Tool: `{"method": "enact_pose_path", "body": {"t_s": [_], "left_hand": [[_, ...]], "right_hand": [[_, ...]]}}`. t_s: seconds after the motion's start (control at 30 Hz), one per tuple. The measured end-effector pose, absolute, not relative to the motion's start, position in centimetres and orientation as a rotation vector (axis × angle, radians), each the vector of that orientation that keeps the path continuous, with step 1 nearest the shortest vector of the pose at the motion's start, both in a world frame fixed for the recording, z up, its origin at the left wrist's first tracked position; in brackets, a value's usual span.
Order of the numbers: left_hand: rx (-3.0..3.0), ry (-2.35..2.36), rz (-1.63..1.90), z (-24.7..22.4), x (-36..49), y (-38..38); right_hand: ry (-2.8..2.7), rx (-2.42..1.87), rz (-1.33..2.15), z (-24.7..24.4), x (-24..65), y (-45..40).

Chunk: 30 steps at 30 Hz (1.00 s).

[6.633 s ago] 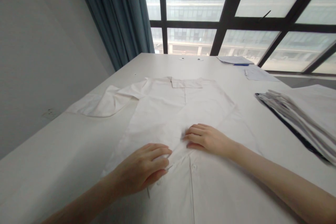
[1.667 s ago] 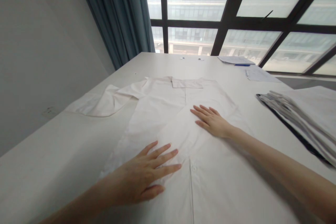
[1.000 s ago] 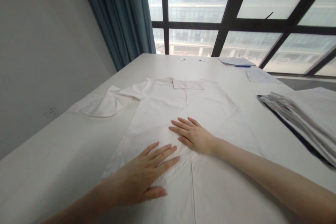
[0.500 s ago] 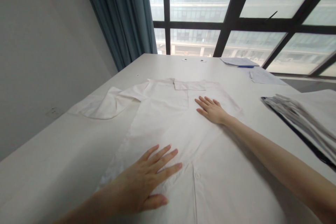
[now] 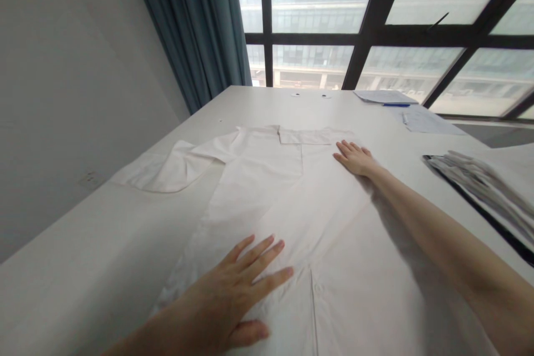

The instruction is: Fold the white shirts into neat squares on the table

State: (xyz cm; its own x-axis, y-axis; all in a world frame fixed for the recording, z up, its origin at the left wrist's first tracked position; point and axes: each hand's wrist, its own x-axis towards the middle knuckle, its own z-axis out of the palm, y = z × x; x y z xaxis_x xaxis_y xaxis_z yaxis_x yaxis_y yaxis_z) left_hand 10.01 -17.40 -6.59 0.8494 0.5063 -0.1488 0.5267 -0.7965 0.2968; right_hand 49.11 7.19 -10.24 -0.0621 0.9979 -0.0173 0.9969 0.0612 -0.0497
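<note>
A white shirt [image 5: 258,178] lies spread out on the white table [image 5: 125,233], its collar at the far end and one sleeve stretched to the left. A front placket with a button runs down the near part. My left hand [image 5: 237,283] rests palm down on the near left of the shirt, fingers spread and holding nothing. Farther off, my right hand [image 5: 354,158] lies flat near the collar on the shirt's right shoulder, its fingers stretched out. The shirt's right sleeve is not visible; my right forearm crosses over that side.
At the right edge sits a stack of folded light cloth [image 5: 488,183] on something dark. Papers [image 5: 384,97] and a blue pen [image 5: 396,104] lie at the far right corner. Beyond the table are a blue curtain [image 5: 200,28] and windows; a grey wall stands left.
My right hand has slid away and to the right across the shirt, from the upper chest to the shoulder. My left hand stays in nearly the same place.
</note>
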Motion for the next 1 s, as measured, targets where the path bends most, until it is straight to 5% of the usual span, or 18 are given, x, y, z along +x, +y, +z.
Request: {"method": "enact_pose_path", "body": {"t_s": [0.7,1.0], "left_hand": [[2.675,0.768,-0.087,-6.3,9.9,-17.3],[2.645,0.811,0.084,-6.6,9.9,-16.8]], "right_hand": [[-2.13,-2.194,-0.005,-10.1,50.9,10.6],[-2.127,-1.976,-0.29,-8.9,47.2,7.3]]}}
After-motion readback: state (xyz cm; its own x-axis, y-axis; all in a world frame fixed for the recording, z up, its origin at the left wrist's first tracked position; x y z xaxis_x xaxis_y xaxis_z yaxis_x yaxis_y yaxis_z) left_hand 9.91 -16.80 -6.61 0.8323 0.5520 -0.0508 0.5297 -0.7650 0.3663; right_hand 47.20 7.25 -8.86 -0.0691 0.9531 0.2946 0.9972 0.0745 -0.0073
